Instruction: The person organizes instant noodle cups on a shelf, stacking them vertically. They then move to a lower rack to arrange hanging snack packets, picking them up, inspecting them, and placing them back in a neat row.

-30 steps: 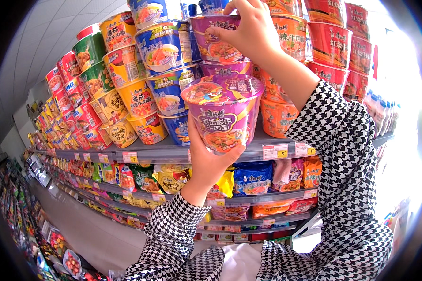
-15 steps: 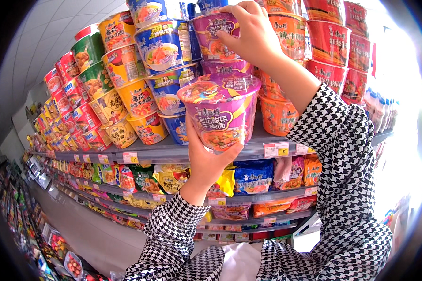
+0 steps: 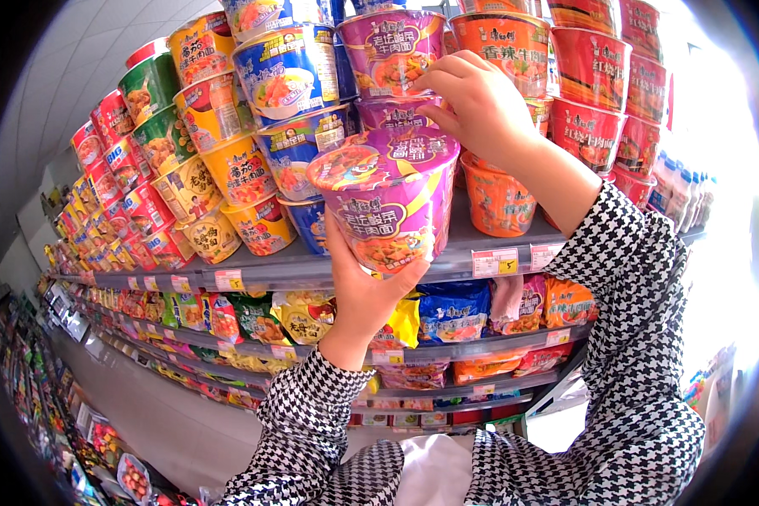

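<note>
My left hand [image 3: 367, 295] grips a purple instant noodle cup [image 3: 388, 211] from below, thumb across its lower front and the other fingers mostly hidden behind it. The held cup is tilted, so its printed lid faces up toward me. Above it, a matching purple noodle cup [image 3: 388, 46] stands upright on a stack, with another purple cup [image 3: 401, 114] beneath, partly covered by the held one. My right hand [image 3: 476, 101] is at the lower right side of the upper cup, fingers bent and apart, not wrapped round it. Whether its fingertips touch the cup cannot be made out.
Blue cups [image 3: 287, 76] rise in a stack on the left, orange cups [image 3: 502, 51] and red cups [image 3: 590, 72] on the right. The grey shelf edge [image 3: 434, 263] carries price tags. Bagged noodles [image 3: 451, 312] fill the shelf below. Bottles [image 3: 683, 194] stand at the far right.
My right hand has come down from the upper purple cup's rim to its lower right side, letting go of the top. My left hand still holds its cup, now slightly lower and further left.
</note>
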A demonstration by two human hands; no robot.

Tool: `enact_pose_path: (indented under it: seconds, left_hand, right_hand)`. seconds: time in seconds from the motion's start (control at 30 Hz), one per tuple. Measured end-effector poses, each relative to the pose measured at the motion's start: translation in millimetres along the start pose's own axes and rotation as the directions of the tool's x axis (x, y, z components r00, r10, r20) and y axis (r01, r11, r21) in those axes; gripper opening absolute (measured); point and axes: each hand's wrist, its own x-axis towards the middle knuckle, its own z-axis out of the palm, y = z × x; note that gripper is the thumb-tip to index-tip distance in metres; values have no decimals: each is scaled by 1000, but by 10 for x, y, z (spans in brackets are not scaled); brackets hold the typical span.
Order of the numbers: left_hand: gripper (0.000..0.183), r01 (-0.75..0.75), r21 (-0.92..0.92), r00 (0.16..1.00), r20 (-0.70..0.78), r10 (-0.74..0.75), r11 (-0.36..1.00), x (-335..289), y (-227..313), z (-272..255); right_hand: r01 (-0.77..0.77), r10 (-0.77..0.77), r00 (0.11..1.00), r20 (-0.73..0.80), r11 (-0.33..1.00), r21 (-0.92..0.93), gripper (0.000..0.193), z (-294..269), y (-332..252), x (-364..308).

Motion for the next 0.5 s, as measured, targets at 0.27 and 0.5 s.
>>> enact_pose_path:
  seconds: [0.27,0.5]
  left_hand:
    - [102,8,-44,1000,-21,-9,999,-45,-16,14]
    - [110,36,-42,999,-10,-36,998,-70,-50,-29]
  right_hand:
    - [-131,127,983,133,991,26,16,50,35,9]
    - [12,-4,996,87,996,-89,16,117,107,12]
